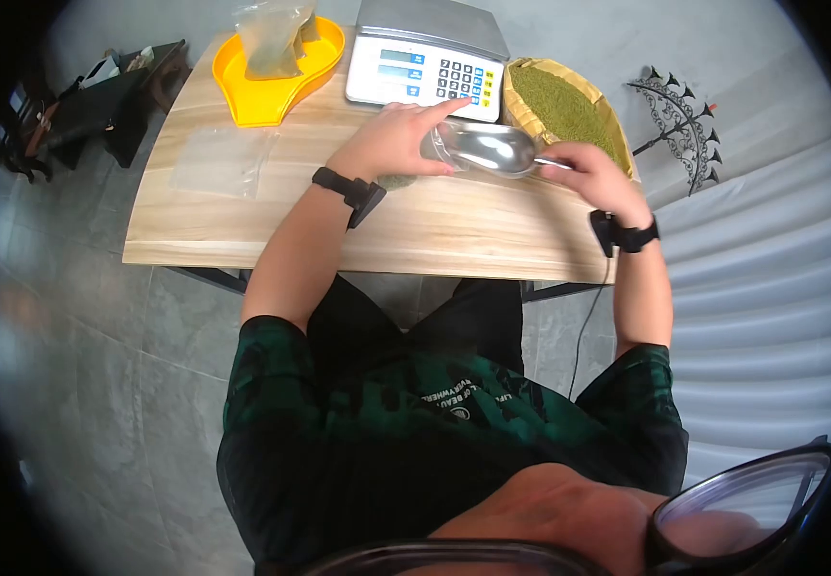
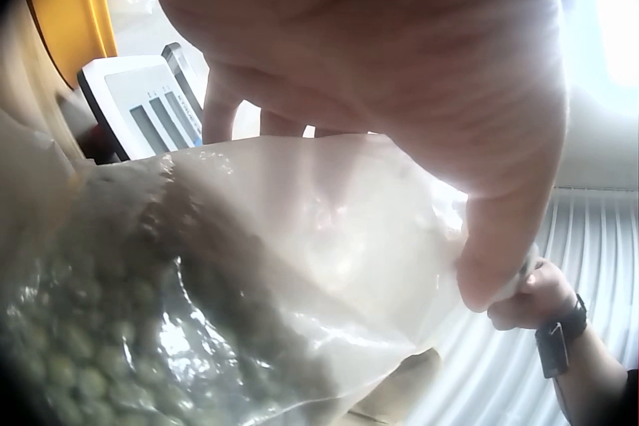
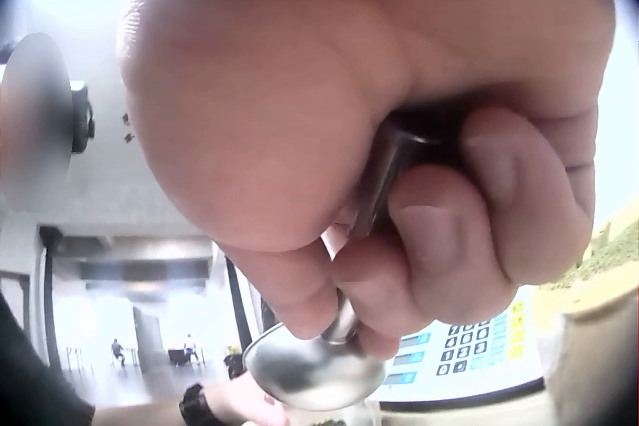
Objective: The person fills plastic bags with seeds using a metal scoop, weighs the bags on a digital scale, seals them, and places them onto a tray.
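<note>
Near the middle of the table, in the head view, my left hand (image 1: 391, 142) holds the upper edge of a clear plastic bag (image 2: 329, 246) between thumb and fingers. Round green beans (image 2: 90, 366) fill its lower part in the left wrist view. My right hand (image 1: 596, 178) has its fingers curled round the handle of a shiny metal scoop (image 1: 497, 149). The scoop's front end points left, right at the bag's mouth beside the left thumb. In the right wrist view the scoop's bowl (image 3: 315, 376) juts out below the fingers; what lies inside it is hidden there.
A white digital scale (image 1: 425, 67) stands behind the hands. To its right is an open brown sack (image 1: 521, 104) of green beans. A yellow tray (image 1: 252, 108) with filled bags (image 1: 279, 43) sits back left, and a flat clear bag (image 1: 218, 163) lies before it.
</note>
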A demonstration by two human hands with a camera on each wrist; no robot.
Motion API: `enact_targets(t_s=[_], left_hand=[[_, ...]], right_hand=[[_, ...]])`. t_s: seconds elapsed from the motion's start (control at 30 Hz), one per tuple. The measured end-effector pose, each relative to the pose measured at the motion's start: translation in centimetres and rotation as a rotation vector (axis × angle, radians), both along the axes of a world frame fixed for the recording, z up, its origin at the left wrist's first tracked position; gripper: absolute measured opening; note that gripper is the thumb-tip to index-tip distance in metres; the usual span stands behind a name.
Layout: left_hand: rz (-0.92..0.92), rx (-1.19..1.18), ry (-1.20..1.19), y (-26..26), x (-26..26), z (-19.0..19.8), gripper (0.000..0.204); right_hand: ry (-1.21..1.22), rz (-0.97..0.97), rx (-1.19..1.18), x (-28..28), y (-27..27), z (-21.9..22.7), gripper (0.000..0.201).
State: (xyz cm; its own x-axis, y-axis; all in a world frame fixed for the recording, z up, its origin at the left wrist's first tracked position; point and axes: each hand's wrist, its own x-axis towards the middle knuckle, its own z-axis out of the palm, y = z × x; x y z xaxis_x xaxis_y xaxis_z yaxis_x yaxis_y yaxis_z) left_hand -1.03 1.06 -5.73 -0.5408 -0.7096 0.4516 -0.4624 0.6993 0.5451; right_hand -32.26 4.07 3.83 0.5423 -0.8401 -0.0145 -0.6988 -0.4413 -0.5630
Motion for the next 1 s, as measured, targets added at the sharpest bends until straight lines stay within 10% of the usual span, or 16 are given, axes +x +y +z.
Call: enact_targets(t_s=[0.1, 0.37, 1.0], left_hand=[[0.009, -0.002, -0.019, -0.1, 0.0, -0.3, 0.093], [0.017, -0.010, -0.049, 0.1, -0.1, 0.2, 0.092], [0.026, -0.014, -0.045, 0.1, 0.1, 0.1, 0.092]], right_hand=[[-0.172, -0.130, 0.053, -5.0, -1.1, 0.9, 0.026], [0.333, -0.443, -0.124, -14.3, -6.1, -1.4, 0.032], [0.259, -0.500, -0.177, -7.9, -8.6, -4.7, 0.036]])
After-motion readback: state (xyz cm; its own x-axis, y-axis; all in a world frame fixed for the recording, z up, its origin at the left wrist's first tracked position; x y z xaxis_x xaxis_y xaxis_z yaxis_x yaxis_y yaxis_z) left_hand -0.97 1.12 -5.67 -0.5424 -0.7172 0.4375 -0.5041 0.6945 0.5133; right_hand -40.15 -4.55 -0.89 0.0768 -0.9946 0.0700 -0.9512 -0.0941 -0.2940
